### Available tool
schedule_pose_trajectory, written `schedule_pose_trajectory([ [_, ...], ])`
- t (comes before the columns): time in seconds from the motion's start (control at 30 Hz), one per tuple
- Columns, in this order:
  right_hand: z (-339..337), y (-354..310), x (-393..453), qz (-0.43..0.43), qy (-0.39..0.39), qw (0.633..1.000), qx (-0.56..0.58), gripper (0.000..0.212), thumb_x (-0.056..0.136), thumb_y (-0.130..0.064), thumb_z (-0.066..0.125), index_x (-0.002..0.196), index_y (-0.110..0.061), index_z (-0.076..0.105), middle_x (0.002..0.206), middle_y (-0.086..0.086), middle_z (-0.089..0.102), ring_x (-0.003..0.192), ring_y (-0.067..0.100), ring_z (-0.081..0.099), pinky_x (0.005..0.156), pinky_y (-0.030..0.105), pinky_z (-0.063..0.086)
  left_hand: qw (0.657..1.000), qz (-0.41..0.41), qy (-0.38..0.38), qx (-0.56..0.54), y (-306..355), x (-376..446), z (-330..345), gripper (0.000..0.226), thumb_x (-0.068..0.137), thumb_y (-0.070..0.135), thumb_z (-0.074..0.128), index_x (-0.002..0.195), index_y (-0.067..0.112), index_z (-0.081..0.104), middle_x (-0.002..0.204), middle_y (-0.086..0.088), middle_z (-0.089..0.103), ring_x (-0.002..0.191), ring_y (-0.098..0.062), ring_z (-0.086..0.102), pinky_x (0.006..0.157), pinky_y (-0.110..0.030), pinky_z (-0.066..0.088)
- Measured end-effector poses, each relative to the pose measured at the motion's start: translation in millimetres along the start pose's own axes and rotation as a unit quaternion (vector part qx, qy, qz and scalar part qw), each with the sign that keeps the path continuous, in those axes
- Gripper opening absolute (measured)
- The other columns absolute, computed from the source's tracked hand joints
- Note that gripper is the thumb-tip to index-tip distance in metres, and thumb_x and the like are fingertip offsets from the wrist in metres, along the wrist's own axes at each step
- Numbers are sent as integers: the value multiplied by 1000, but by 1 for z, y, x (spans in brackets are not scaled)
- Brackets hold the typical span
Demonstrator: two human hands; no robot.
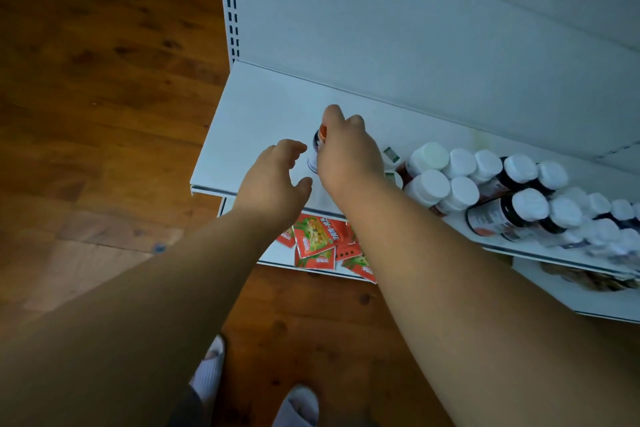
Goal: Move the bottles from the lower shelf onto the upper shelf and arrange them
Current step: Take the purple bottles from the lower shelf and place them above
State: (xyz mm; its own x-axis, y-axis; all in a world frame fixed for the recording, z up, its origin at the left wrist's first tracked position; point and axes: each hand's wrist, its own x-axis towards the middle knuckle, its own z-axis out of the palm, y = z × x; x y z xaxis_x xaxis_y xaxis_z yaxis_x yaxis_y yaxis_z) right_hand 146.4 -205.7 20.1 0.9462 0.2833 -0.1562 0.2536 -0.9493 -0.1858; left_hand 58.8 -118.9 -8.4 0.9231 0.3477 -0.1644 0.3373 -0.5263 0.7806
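Your right hand (346,152) grips one bottle (316,149) near the upper shelf's (256,121) left end. Your left hand (277,177) hangs loose, holding nothing.

Right hand (346,156) on orange-capped bottle (317,149), upper shelf (256,135).

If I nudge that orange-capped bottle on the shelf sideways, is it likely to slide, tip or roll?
The orange-capped bottle looks tall and narrow, so a high push would probably tip it. The upper shelf looks smooth, so a low push may slide it. Being round, it would likely roll once down. The right hand grips its top.
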Motion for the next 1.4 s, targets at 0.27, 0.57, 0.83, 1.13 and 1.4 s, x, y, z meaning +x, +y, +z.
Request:
schedule_pose_trajectory([
  [0.27, -11, -1, -30, 67, 53, 954, 287, 23, 84, -34, 65, 103, -25, 56, 90, 1, 62, 76, 22, 59, 62, 30, 44, 998, -13, 23, -58, 3, -7, -15, 37, 101, 21, 52, 138, 26, 47, 137, 0, 50, 106, -12, 55, 87, -22, 42],
  [0.57, -115, -13, -139, 229, -89, 775, 582, 23, 82, -28, 74, 92, -12, 60, 69, 7, 61, 43, 15, 46, 45, 26, 45, 970, -87, -55, -219, 74, -134, -118, 33, 89, 16, 69, 109, 41, 60, 103, 17, 67, 97, -9, 65, 86, -30, 55],
  [0.83, -247, -20, -263, 132, -91, 775, 611, 19, 96, -29, 59, 94, -11, 65, 77, 7, 65, 59, 18, 60, 46, 27, 45, 870, -163, -117, -450, 184, -239, -192, 19, 101, 16, 50, 110, 7, 64, 96, -11, 70, 80, -18, 66, 63, -29, 53],
  [1.13, -350, 14, -327, 65, 24, 770, 635, 19, 91, -32, 67, 99, -15, 62, 76, 5, 65, 55, 18, 58, 43, 26, 42, 831, -125, -181, -511, 282, -281, -205, 43, 102, 42, 44, 120, 6, 59, 90, -16, 64, 64, -21, 59, 58, -30, 53],
  [1.4, -426, 31, -310, 33, 88, 818, 567, 27, 91, -49, 61, 94, -22, 60, 77, 10, 67, 51, 21, 61, 47, 31, 46, 821, -56, -225, -523, 347, -263, -216, 42, 85, 30, 67, 116, 3, 56, 87, -16, 61, 60, -21, 59, 56, -29, 52],
])
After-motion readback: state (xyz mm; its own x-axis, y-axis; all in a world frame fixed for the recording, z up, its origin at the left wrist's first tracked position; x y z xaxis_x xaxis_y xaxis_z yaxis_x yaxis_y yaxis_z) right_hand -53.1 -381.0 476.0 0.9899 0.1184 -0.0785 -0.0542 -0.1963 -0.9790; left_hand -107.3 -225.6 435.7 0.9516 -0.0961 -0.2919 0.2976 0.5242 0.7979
